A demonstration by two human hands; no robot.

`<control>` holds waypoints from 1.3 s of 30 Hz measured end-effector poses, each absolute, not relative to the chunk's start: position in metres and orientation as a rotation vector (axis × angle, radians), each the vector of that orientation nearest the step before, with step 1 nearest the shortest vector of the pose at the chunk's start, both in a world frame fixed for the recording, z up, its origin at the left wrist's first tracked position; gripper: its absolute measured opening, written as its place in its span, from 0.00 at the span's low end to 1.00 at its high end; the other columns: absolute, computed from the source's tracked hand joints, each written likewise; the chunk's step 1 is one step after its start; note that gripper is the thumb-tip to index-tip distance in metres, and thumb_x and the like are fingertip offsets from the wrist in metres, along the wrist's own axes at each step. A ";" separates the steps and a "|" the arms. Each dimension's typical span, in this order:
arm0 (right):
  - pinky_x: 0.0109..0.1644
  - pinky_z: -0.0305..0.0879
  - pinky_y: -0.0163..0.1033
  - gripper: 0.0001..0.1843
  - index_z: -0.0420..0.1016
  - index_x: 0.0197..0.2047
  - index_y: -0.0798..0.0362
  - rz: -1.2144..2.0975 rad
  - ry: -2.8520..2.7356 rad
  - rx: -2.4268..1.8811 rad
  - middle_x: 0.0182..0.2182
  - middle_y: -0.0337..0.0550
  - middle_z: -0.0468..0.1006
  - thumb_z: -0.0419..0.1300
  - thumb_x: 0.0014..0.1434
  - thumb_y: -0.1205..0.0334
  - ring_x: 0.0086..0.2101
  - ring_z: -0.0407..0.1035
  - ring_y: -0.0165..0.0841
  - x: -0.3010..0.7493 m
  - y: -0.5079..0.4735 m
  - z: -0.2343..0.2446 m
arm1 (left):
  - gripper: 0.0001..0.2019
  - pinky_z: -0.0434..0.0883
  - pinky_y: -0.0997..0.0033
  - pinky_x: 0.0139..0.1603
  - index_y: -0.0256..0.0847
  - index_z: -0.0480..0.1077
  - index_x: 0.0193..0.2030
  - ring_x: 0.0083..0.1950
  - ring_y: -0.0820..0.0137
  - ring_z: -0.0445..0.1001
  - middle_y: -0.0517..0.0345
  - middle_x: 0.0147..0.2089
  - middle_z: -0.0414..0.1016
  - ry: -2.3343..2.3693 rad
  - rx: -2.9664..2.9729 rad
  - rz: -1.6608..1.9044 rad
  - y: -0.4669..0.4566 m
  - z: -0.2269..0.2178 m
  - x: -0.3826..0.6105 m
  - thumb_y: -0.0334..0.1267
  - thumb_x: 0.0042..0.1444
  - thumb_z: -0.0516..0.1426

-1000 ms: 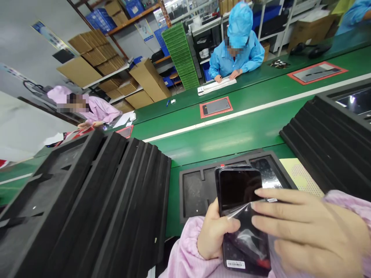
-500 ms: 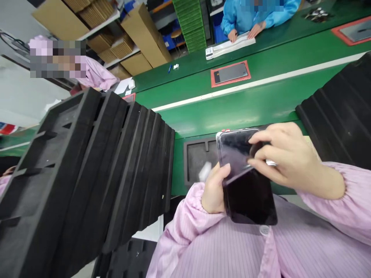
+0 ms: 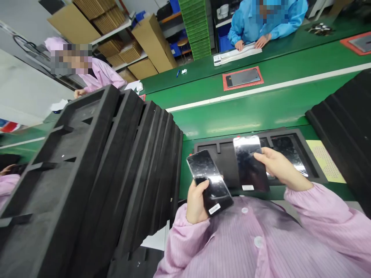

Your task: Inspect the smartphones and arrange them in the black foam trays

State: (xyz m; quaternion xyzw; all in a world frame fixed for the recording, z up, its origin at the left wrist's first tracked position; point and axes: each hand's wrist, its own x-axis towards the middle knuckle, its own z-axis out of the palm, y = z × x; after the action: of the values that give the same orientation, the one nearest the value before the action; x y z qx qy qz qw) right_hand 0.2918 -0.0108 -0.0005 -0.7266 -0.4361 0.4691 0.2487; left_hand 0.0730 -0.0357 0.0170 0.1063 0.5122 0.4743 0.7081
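Note:
My left hand point(image 3: 196, 200) grips a black phone point(image 3: 209, 181) by its lower edge, screen up, with a white label near its bottom end. My right hand point(image 3: 277, 166) holds a second black phone point(image 3: 249, 162) by its right side, over a black foam tray point(image 3: 223, 148). That tray lies on the green belt in front of me. Another dark screen point(image 3: 286, 151) sits in the tray's right slot.
A tall stack of black foam trays point(image 3: 95, 173) stands at my left, another stack point(image 3: 348, 123) at my right. A yellow perforated pad point(image 3: 326, 162) lies beside the tray. Across the belt, a red-framed panel point(image 3: 242, 78), a person in blue and a person in pink.
The two phones were held together in front of me; now they are apart, one in each hand. The clear film seen earlier is out of sight. My view has tilted down.

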 end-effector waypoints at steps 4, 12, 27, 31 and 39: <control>0.18 0.48 0.32 0.16 0.53 0.25 0.50 1.137 -1.212 -2.088 0.11 0.29 0.53 0.48 0.54 0.47 0.12 0.52 0.26 0.279 0.010 -0.040 | 0.16 0.72 0.56 0.42 0.37 0.69 0.37 0.39 0.56 0.77 0.53 0.30 0.78 1.175 0.254 1.048 -0.039 0.013 0.049 0.32 0.37 0.62; 0.34 0.63 0.44 0.16 0.60 0.26 0.53 0.791 -1.457 -2.087 0.29 0.47 0.71 0.62 0.47 0.53 0.28 0.69 0.40 0.246 0.032 -0.043 | 0.18 0.69 0.65 0.36 0.35 0.71 0.36 0.31 0.66 0.74 0.55 0.30 0.76 1.002 0.338 0.854 -0.053 0.019 0.049 0.31 0.33 0.64; 0.62 0.55 0.48 0.12 0.72 0.26 0.50 -0.161 -2.375 -0.501 0.31 0.37 0.79 0.52 0.58 0.70 0.41 0.72 0.34 0.230 -0.036 0.090 | 0.17 0.65 0.70 0.33 0.36 0.73 0.36 0.29 0.69 0.71 0.56 0.29 0.75 0.798 0.412 0.741 -0.052 0.047 0.044 0.33 0.34 0.66; 0.60 0.61 0.42 0.07 0.75 0.37 0.44 -0.020 -2.592 -0.283 0.38 0.34 0.79 0.56 0.58 0.62 0.44 0.71 0.30 0.228 -0.048 0.100 | 0.14 0.65 0.72 0.32 0.35 0.73 0.30 0.27 0.72 0.69 0.57 0.26 0.74 0.780 0.442 0.747 -0.048 0.054 0.039 0.34 0.34 0.67; 0.46 0.62 0.49 0.13 0.74 0.35 0.52 -0.053 -2.541 -0.537 0.50 0.47 0.71 0.48 0.64 0.64 0.49 0.64 0.41 0.234 -0.019 0.088 | 0.15 0.68 0.64 0.42 0.35 0.73 0.34 0.39 0.62 0.75 0.53 0.33 0.77 0.738 0.340 0.860 -0.040 0.058 0.048 0.45 0.45 0.62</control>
State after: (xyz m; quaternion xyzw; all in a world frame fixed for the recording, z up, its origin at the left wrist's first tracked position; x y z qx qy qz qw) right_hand 0.2337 -0.0192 0.0880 -0.1990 -0.9422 -0.0196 0.2688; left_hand 0.0475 -0.0399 0.0576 0.1603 0.3479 0.4053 0.8300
